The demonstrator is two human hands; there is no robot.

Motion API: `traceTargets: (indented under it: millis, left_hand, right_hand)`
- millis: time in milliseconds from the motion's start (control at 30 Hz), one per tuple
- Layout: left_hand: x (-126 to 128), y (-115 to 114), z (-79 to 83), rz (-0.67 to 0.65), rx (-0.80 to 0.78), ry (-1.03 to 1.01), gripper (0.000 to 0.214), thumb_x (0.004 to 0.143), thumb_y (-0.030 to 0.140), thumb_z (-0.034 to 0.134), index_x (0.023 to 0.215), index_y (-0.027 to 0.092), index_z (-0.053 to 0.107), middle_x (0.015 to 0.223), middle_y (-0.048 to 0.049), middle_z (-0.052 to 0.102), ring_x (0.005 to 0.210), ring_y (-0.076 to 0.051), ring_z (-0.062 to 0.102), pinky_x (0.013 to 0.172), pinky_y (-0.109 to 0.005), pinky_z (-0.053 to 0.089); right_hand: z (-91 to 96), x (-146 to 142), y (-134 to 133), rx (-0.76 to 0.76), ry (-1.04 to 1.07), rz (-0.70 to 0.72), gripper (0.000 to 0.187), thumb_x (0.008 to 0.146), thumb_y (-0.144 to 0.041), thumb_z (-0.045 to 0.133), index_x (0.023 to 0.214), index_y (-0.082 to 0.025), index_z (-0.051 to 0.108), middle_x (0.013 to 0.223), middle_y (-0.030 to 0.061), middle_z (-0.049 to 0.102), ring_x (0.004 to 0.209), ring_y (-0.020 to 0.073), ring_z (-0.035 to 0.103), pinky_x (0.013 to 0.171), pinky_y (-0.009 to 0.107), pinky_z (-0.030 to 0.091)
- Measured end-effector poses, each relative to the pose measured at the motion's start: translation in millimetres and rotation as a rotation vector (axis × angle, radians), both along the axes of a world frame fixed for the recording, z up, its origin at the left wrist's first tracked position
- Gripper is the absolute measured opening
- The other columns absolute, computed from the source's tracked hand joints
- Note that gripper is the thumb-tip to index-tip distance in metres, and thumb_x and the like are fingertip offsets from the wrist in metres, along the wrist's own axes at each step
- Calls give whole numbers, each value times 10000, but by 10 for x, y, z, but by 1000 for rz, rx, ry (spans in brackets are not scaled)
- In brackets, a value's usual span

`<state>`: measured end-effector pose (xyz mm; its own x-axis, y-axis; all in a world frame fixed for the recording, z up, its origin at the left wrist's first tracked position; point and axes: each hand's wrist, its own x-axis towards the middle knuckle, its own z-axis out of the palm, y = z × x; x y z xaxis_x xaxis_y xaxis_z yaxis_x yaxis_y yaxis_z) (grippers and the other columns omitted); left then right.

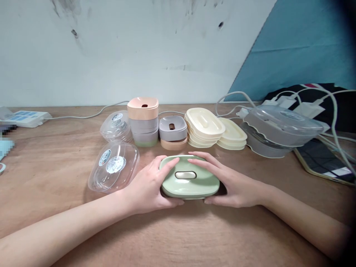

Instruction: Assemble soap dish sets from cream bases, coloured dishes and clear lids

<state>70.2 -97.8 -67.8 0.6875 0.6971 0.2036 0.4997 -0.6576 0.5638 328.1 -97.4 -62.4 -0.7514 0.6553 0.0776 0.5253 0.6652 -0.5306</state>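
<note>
Both hands grip a light green, rounded oblong lidded container [191,186] with a pale oval inset in the middle of its top. My left hand [155,181] wraps its left end, fingers on the top and thumb along the lower front edge. At the right end, my right hand [230,181] holds it the same way, fingertips over the back of the top. What lies beneath the green top is mostly hidden. Left of my left hand, a clear plastic cover [125,159] with round stickers lies on the wooden table [191,241].
Behind stand stacked peach [143,111], grey [172,128] and cream lids [205,124]. More cream lids [232,133] and transparent trays [280,126] are to the right, near a phone [325,159] and white cables [335,118]. A power strip [30,118] lies at left.
</note>
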Motion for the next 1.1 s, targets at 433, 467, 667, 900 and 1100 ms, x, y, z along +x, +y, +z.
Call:
traceTargets:
  millis: [433, 467, 667, 900, 1100]
  left_hand:
    - [34, -78, 68, 92, 112, 170, 920, 711, 415, 705, 1402, 118, 176, 1436, -252, 228, 1307, -360, 325, 1007, -485, 391]
    - [29, -106, 128, 115, 173, 247, 902, 718, 425, 695, 1397, 91, 204, 1445, -268, 210, 1323, -383, 292, 1021, -504, 368]
    - [-240, -177, 589, 287, 409, 809, 434, 796, 467, 565, 1011, 93, 609, 998, -200, 599, 907, -368, 591, 743, -480, 504]
    - [-517, 23, 763, 524, 313, 1073, 390, 873, 406, 411, 947, 82, 616, 912, -164, 573, 752, -298, 609, 546, -345, 480]
    - [-811, -43, 758, 673, 83, 874, 732, 807, 567, 451, 1354, 89, 362, 1356, -194, 403, 1122, -369, 510, 784, -447, 488]
  right_hand:
    - [-7, 1, 2, 7, -1, -28, 814, 780, -374, 627, 1441, -296, 159, 1485, 122, 164, 1351, 315, 290, 1047, 453, 356]
    - [-7, 3, 2, 8, -1, -29, 808, 781, -374, 627, 1439, -294, 164, 1485, 123, 163, 1350, 315, 293, 1047, 453, 355]
    - [11, 6, 0, -8, -20, -22, 794, 784, -372, 625, 1428, -300, 167, 1483, 119, 162, 1333, 305, 327, 1030, 435, 380]
    - [6, 10, 7, -20, -19, -31, 787, 778, -378, 625, 1427, -306, 186, 1486, 118, 162, 1311, 311, 360, 1015, 438, 390]
    - [4, 4, 8, -26, -22, -37, 769, 778, -378, 626, 1421, -289, 214, 1485, 129, 167, 1308, 322, 363, 1017, 445, 390]
